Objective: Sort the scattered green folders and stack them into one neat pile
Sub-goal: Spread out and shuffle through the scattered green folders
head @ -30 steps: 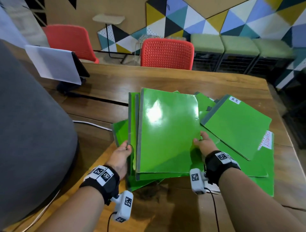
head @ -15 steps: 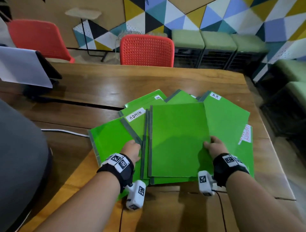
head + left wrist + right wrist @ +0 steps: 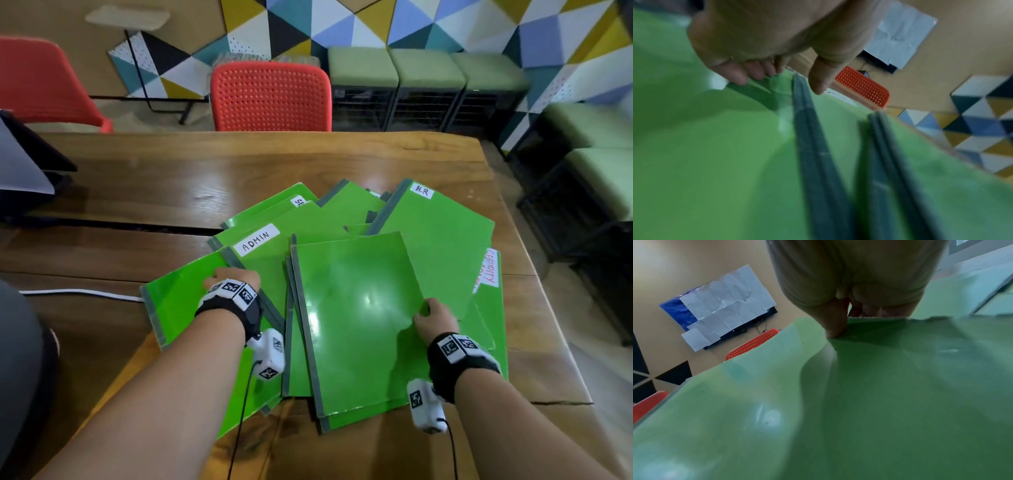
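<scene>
Several green folders with grey spines lie fanned out on the wooden table [image 3: 171, 178]. A small squared stack [image 3: 356, 315] lies on top at the front. My right hand [image 3: 432, 318] grips its right edge, with the thumb [image 3: 835, 327] on top and the fingers underneath. My left hand [image 3: 227, 277] is on the leftmost folder [image 3: 178, 298], beside the folder labelled ADMIN [image 3: 270, 253]. In the left wrist view its fingers [image 3: 748, 73] and thumb curl round a folder edge at a grey spine [image 3: 809, 123]. Folders marked H.R [image 3: 442, 233] and SECURITY [image 3: 490, 274] lie to the right.
A red chair [image 3: 270, 96] stands at the table's far side, another at the far left. A dark device with white paper [image 3: 20, 171] sits at the left edge, and a white cable [image 3: 78, 293] runs towards the folders. Green stools stand by the patterned wall.
The stack, tilted up a second ago, now lies flat on the pile. My left hand left the stack's left edge and moved onto the leftmost folder. My right hand kept its grip.
</scene>
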Demonstrator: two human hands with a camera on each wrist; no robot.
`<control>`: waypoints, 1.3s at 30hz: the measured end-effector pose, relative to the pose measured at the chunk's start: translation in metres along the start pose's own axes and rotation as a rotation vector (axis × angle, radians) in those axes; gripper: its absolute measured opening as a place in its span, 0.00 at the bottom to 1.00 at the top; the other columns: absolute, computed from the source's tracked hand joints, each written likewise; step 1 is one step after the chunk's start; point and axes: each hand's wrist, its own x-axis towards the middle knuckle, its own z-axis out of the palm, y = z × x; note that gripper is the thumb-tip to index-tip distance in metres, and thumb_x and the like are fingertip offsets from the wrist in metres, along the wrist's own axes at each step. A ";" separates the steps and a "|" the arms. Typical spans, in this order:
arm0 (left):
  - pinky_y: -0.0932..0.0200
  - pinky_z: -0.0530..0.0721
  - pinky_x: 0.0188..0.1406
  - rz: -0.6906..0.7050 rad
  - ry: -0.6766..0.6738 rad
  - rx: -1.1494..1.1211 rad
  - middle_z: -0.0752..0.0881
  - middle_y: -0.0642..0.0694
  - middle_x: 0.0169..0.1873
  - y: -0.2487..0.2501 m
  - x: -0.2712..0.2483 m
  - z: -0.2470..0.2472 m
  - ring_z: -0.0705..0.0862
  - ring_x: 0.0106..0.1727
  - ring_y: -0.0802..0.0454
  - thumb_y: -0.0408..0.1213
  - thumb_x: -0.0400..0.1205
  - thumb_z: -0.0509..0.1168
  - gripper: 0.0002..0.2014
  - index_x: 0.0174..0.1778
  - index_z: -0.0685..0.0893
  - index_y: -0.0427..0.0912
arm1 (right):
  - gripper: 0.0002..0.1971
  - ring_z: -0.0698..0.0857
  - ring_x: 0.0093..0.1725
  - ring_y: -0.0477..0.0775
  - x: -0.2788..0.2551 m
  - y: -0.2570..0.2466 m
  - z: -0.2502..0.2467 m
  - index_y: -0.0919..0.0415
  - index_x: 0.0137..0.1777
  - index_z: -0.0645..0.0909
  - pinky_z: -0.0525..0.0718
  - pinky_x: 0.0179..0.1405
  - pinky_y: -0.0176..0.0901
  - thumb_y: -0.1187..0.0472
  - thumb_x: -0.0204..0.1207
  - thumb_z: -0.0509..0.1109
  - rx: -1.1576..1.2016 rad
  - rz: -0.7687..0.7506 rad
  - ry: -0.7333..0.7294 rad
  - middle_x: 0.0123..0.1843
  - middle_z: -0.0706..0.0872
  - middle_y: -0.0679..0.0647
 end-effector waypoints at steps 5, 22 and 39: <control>0.43 0.76 0.66 -0.028 0.056 0.293 0.69 0.34 0.70 0.005 -0.013 -0.011 0.76 0.67 0.31 0.57 0.69 0.73 0.39 0.72 0.71 0.41 | 0.24 0.82 0.50 0.55 0.002 0.003 0.000 0.65 0.75 0.70 0.85 0.46 0.44 0.67 0.79 0.67 0.032 0.006 -0.022 0.64 0.82 0.63; 0.52 0.74 0.50 0.168 0.079 -0.542 0.76 0.45 0.40 -0.012 -0.029 -0.038 0.77 0.50 0.44 0.40 0.88 0.51 0.12 0.67 0.71 0.47 | 0.27 0.82 0.38 0.54 -0.005 -0.052 -0.015 0.60 0.81 0.63 0.90 0.45 0.54 0.66 0.83 0.62 0.402 -0.083 -0.078 0.72 0.76 0.62; 0.33 0.67 0.77 0.130 -0.117 -0.194 0.65 0.39 0.82 -0.038 -0.027 -0.012 0.69 0.79 0.34 0.31 0.81 0.69 0.36 0.83 0.59 0.47 | 0.43 0.65 0.75 0.71 0.037 0.005 -0.040 0.60 0.74 0.66 0.69 0.72 0.70 0.35 0.66 0.72 -0.053 0.460 0.196 0.75 0.66 0.66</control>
